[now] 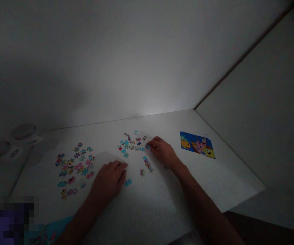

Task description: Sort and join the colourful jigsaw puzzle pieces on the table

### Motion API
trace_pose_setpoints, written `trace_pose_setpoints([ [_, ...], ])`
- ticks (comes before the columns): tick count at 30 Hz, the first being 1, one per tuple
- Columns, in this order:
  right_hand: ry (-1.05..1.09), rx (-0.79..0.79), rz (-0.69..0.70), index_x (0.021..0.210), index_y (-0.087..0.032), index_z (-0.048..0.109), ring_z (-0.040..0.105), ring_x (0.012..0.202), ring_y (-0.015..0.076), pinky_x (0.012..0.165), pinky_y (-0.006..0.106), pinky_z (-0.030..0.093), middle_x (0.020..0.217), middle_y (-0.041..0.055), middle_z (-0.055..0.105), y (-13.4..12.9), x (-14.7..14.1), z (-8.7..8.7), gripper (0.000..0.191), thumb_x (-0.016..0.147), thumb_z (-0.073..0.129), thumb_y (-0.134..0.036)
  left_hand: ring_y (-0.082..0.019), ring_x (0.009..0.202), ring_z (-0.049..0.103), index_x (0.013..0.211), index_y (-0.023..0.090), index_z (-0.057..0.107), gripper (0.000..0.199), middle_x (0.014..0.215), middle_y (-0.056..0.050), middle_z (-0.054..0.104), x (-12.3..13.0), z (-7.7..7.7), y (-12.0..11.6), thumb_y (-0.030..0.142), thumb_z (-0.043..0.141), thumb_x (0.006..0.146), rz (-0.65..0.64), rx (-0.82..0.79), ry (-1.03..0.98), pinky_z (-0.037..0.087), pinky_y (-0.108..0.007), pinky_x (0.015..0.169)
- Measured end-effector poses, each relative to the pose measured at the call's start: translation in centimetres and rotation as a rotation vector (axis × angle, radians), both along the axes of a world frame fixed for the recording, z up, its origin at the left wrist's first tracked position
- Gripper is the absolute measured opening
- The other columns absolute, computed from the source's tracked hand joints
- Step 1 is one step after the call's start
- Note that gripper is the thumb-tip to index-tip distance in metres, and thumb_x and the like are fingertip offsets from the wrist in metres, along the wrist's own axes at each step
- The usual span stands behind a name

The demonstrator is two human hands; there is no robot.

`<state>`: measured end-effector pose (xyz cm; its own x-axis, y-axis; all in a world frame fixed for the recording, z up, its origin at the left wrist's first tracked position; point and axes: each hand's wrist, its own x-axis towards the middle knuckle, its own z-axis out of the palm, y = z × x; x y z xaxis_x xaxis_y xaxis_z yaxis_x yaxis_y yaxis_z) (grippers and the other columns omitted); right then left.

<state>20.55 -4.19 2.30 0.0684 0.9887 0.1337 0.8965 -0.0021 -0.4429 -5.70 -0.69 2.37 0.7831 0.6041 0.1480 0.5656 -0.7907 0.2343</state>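
My right hand (163,153) reaches to the edge of a loose group of jigsaw puzzle pieces (126,143) in the middle of the white table. Its thumb and fingertips are closed on a small blue puzzle piece (147,146). My left hand (112,175) rests on the table, fingers loosely bent and thumb apart, with no held piece showing. Just right of its thumb lies a blue puzzle piece (128,182). Between the hands are a short joined strip of pieces (147,164) and a greenish piece (142,172).
Many more pieces (79,166) are spread on the table's left side. A blue and yellow cartoon picture (197,144) lies at the right. A blue printed sheet or bag (57,228) shows at the lower left. Two round clear objects (23,131) are at the far left. Walls stand behind and right.
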Motion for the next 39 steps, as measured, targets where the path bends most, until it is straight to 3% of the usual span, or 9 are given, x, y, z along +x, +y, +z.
trace_pose_setpoints([
  [3,0.010,0.115,-0.022,0.103,-0.018,0.067,0.059,0.092,0.0185,0.084,0.032,0.048,0.099,0.0084,0.063,0.5,0.4,-1.3,0.026,0.089,0.046,-0.013,-0.020,0.084,0.058,0.107,0.016,0.063,0.031,0.095,-0.008,0.063,0.4,-0.6,2.1,0.025,0.036,0.095,0.098,0.049,-0.042,0.048,-0.036,0.077],
  [7,-0.046,0.206,0.070,0.110,-0.018,0.066,0.055,0.098,0.0229,0.088,0.040,0.046,0.104,0.0121,0.062,0.4,-0.7,-2.0,0.025,0.090,0.052,-0.022,-0.019,0.085,0.056,0.107,0.017,0.064,0.029,0.093,-0.008,0.062,0.3,-1.6,3.3,0.025,0.040,0.094,0.105,0.113,-0.191,0.048,-0.035,0.077],
  [13,-0.118,0.159,0.159,0.109,-0.026,0.068,0.052,0.107,0.0265,0.088,0.044,0.042,0.111,0.0115,0.060,0.9,-2.4,-1.7,0.024,0.089,0.056,-0.029,-0.020,0.082,0.054,0.102,0.017,0.068,0.031,0.091,-0.008,0.060,0.1,-1.9,3.7,0.015,0.039,0.089,0.017,0.099,-0.269,0.048,-0.035,0.073],
  [22,-0.056,0.134,0.277,0.110,-0.022,0.067,0.054,0.097,0.0224,0.087,0.040,0.042,0.105,0.0100,0.064,-0.1,-3.6,-1.4,0.026,0.090,0.051,-0.020,-0.020,0.081,0.052,0.097,0.017,0.069,0.031,0.089,-0.008,0.059,0.2,-2.0,3.8,0.012,0.040,0.087,-0.011,0.027,-0.240,0.047,-0.036,0.072],
  [27,-0.025,0.169,0.207,0.100,-0.019,0.069,0.054,0.095,0.0233,0.086,0.041,0.044,0.101,0.0103,0.064,0.0,-3.1,-1.3,0.026,0.087,0.048,-0.014,-0.021,0.086,0.052,0.108,0.017,0.067,0.034,0.094,-0.009,0.059,0.3,-2.1,3.7,0.012,0.040,0.087,0.007,0.018,-0.222,0.048,-0.038,0.076],
  [33,-0.008,0.177,0.177,0.095,-0.017,0.069,0.055,0.094,0.0231,0.085,0.041,0.046,0.099,0.0104,0.065,0.3,-2.3,-1.6,0.024,0.086,0.047,-0.012,-0.021,0.084,0.053,0.097,0.018,0.069,0.028,0.092,-0.008,0.060,0.2,-2.0,3.7,0.017,0.042,0.090,0.002,0.025,-0.241,0.047,-0.036,0.075],
  [39,0.004,0.172,0.183,0.097,-0.019,0.069,0.056,0.094,0.0227,0.085,0.040,0.046,0.099,0.0100,0.064,0.4,-2.1,-1.8,0.024,0.087,0.047,-0.016,-0.023,0.092,0.052,0.116,0.018,0.063,0.035,0.100,-0.011,0.058,0.1,-2.1,3.8,0.016,0.039,0.090,0.195,0.059,-0.208,0.045,-0.040,0.080],
])
